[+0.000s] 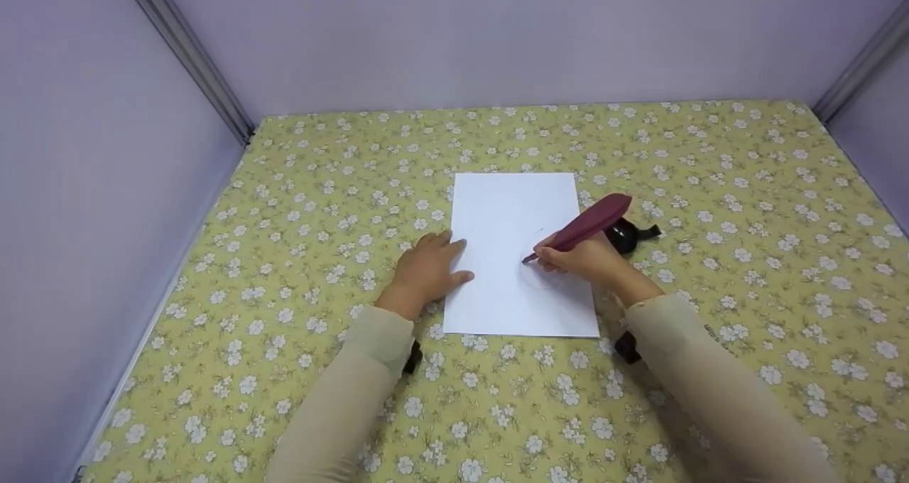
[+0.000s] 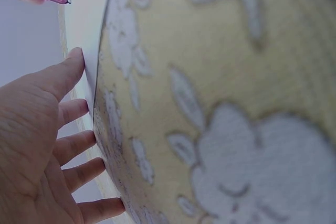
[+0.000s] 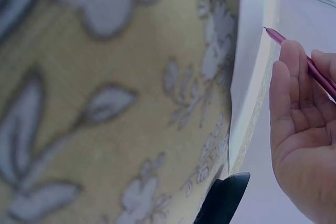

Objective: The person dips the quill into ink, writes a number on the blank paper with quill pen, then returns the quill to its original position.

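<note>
maroon pen (image 1: 588,226), long axis diagonal, tip down-left toward paper (image 1: 495,263)

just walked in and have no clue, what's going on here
A person seems to be drawing on white paper on a flowered cloth. The right hand holds a dark red pen, its tip at a faint, roughly round line on the paper. The left hand lies at the paper's left edge, its thumb reaching over it.
</note>
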Demonstrator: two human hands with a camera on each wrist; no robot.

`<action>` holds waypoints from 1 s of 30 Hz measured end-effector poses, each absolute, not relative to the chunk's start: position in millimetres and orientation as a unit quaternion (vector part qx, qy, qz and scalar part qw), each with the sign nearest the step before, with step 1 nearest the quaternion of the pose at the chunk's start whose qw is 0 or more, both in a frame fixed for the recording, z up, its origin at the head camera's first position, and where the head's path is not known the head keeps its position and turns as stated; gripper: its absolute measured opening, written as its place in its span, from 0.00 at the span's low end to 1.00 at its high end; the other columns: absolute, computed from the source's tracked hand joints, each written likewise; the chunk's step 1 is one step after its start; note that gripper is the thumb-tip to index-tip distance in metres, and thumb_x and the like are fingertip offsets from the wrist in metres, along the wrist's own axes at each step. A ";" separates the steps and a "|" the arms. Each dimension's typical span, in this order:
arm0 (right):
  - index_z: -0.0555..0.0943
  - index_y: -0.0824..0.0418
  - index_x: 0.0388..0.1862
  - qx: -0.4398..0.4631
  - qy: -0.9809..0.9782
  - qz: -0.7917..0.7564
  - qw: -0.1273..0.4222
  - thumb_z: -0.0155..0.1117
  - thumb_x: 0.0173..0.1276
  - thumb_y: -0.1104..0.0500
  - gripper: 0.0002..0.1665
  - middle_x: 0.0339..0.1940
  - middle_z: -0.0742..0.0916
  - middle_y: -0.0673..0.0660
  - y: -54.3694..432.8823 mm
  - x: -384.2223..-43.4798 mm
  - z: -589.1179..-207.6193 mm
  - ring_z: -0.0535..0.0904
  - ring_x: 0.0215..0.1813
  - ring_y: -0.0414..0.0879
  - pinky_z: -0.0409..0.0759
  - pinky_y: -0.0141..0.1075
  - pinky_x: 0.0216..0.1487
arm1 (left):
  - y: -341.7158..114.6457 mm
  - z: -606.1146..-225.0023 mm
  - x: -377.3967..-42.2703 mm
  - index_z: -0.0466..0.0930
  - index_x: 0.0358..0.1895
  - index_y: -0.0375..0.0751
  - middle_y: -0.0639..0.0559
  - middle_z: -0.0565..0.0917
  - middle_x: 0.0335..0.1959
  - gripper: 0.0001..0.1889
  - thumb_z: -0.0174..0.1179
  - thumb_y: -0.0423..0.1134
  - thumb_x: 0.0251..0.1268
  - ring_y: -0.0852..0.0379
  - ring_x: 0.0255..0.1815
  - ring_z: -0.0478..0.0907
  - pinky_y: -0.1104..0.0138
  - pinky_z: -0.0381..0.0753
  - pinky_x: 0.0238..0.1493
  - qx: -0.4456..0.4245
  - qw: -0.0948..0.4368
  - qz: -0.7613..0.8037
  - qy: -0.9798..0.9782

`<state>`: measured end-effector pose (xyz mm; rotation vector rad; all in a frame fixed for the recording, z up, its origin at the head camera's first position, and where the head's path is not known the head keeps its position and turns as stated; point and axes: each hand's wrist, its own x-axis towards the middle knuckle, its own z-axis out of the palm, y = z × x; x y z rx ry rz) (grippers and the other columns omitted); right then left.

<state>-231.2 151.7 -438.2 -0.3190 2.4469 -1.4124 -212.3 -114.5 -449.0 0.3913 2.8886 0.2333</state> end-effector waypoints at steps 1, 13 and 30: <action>0.85 0.67 0.42 -0.110 0.851 -0.491 0.152 0.65 0.67 0.57 0.13 0.31 0.88 0.56 151.5 -231.1 -437.8 0.83 0.32 0.43 0.81 0.31 0.34 | -114.4 -448.8 -212.3 0.62 0.73 0.51 0.47 0.58 0.73 0.34 0.52 0.61 0.67 0.46 0.73 0.53 0.50 0.64 0.65 0.133 0.108 0.079 0.982; 0.85 0.65 0.43 -0.106 0.852 -0.488 0.160 0.65 0.67 0.58 0.12 0.33 0.88 0.56 149.9 -231.1 -436.5 0.84 0.34 0.45 0.83 0.34 0.36 | -113.6 -449.5 -213.4 0.62 0.73 0.51 0.47 0.58 0.73 0.34 0.51 0.62 0.67 0.46 0.72 0.54 0.50 0.64 0.65 0.132 0.105 0.072 0.983; 0.82 0.67 0.51 -0.151 0.802 -0.569 0.103 0.62 0.69 0.53 0.20 0.39 0.87 0.62 155.1 -231.8 -401.4 0.85 0.39 0.46 0.83 0.38 0.43 | -112.9 -452.1 -214.3 0.62 0.72 0.52 0.47 0.58 0.74 0.35 0.52 0.62 0.66 0.46 0.73 0.53 0.50 0.61 0.66 0.121 0.110 0.076 0.984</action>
